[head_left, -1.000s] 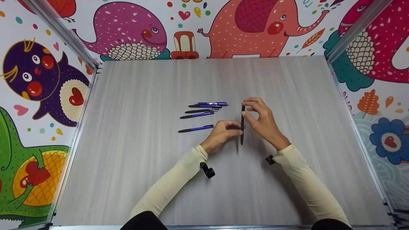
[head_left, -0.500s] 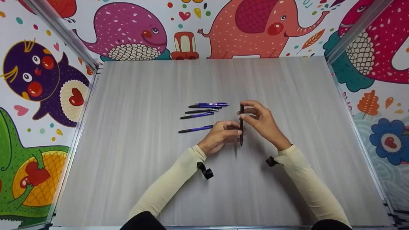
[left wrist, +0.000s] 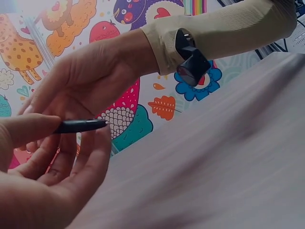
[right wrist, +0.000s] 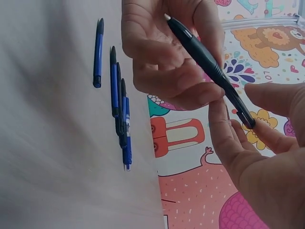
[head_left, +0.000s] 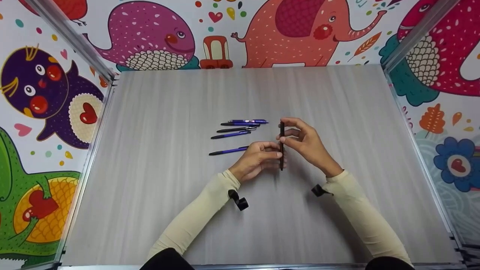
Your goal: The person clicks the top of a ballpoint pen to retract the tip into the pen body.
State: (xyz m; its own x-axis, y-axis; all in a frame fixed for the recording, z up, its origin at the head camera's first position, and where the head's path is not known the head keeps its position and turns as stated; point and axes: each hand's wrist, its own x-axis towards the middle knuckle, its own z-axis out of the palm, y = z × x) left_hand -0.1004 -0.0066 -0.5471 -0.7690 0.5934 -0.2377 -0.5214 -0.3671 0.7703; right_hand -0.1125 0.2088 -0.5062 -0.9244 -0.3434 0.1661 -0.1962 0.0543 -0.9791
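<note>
A black click pen [head_left: 282,146] is held up between the two hands, standing lengthwise in the head view. My left hand [head_left: 258,159] pinches its lower part between thumb and fingers. Around the upper part are the thumb and fingers of my right hand [head_left: 305,140], the index finger at the top end. In the right wrist view the pen [right wrist: 202,55] slants with its pale writing tip up and the clip end at a right fingertip [right wrist: 259,129]. In the left wrist view the left thumb [left wrist: 33,129] presses along the pen [left wrist: 83,125], hiding part of it.
Left of the hands, several blue and black pens [head_left: 234,134] lie close together on the grey table [head_left: 168,112]. One blue pen [head_left: 227,151] lies apart, nearer the left hand, which covers its end. Printed cartoon panels [head_left: 292,37] and metal frame rails [head_left: 420,37] enclose the table.
The pen has shifted slightly left with both hands. The right thumb has slid a little down along it, and the left hand now covers the end of the nearest blue pen.
</note>
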